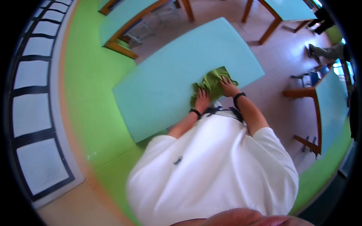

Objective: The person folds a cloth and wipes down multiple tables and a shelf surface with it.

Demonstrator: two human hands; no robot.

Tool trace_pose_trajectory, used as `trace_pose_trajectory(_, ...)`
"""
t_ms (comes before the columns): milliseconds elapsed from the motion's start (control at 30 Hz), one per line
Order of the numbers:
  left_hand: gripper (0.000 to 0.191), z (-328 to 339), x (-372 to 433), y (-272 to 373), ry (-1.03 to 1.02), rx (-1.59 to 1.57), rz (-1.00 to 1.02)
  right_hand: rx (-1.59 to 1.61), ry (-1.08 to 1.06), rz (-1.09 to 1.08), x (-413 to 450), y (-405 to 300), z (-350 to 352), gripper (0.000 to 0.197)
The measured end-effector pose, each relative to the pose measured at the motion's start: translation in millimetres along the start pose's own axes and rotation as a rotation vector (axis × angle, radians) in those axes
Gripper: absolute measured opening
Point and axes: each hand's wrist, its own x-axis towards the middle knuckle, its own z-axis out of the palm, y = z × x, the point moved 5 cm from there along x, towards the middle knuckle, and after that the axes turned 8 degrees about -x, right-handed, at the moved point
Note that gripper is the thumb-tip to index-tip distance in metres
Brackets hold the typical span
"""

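Note:
A crumpled green cloth (212, 82) lies on the pale turquoise tabletop (169, 76), close to the table's near edge. My left hand (202, 101) rests on the cloth's left part, fingers pointing away from me. On its right part lies my right hand (228, 87), palm down with the fingers somewhat spread. Both hands press flat from above; whether any fabric is pinched between the fingers is hidden. A dark band circles each wrist.
A green wall (93, 93) with a row of windows (32, 110) borders the left side. Other turquoise tables stand ahead: one far left (124, 19), one far right (291, 10). Another table (329, 113) is at right. A person's leg (325, 52) shows on the tiled floor (271, 62).

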Motion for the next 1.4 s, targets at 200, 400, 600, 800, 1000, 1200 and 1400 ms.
trace_pose_trajectory(200, 0.039, 11, 43, 8, -0.074, -0.354, 0.193, -0.072, -0.035, -0.013, -23, 41, 38, 0.080)
trace_pose_trajectory(400, 0.040, -21, 42, -59, 0.084, -0.807, 0.176, -0.054, -0.065, 0.052, 49, 81, 88, 0.087)
trace_pose_trajectory(600, 0.044, 11, -65, -103, 0.256, -0.925, -0.228, -0.139, -0.181, -0.118, 29, -79, 36, 0.099)
trace_pose_trajectory(800, 0.044, 23, -165, -167, 0.401, -0.963, -0.478, -0.233, -0.364, 0.113, 46, -165, 38, 0.112)
trace_pose_trajectory(1000, 0.045, 23, -288, -204, 0.433, -0.788, -0.696, -0.320, -0.436, -0.012, 63, -283, 43, 0.103)
trace_pose_trajectory(1200, 0.044, 14, -358, -214, 0.484, -0.707, -0.870, -0.551, -0.338, -0.270, 65, -354, 44, 0.102)
trace_pose_trajectory(1400, 0.043, 21, -352, -203, 0.456, -0.642, -1.022, -0.593, -0.546, -0.236, 80, -351, 5, 0.101)
